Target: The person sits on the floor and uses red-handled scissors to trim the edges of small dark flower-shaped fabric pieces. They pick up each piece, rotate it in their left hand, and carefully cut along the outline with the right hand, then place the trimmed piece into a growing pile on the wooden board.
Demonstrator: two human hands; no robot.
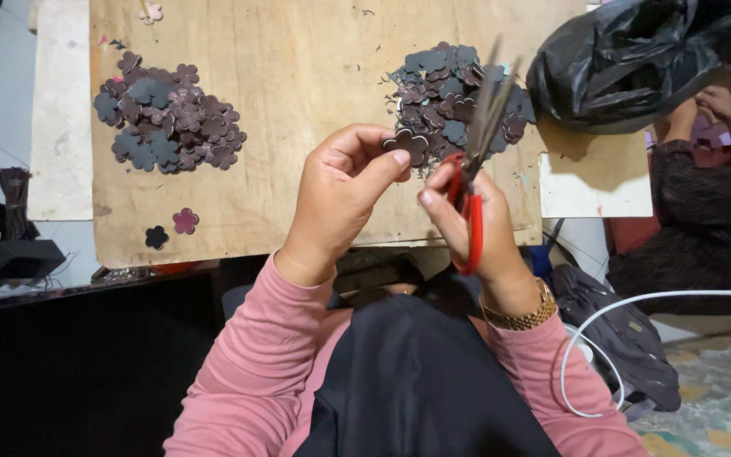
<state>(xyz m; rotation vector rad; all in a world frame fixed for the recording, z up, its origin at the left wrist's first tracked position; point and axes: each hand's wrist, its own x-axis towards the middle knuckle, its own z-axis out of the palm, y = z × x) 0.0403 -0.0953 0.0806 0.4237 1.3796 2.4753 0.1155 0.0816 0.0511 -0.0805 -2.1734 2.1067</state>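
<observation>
My left hand pinches a dark flower-shaped cutout between thumb and fingers. My right hand grips red-handled scissors, blades pointing up and away beside the cutout. Both hands hover over the near edge of a wooden board. A pile of dark flower cutouts lies just beyond my hands. A second pile of purple and dark flowers sits at the board's left. Two single flowers lie near the board's front left corner.
A black plastic bag rests at the board's far right. Another person's hands and dark sleeve are beyond it. A white cable and a dark bag lie on the floor at right. Dark objects stand at left.
</observation>
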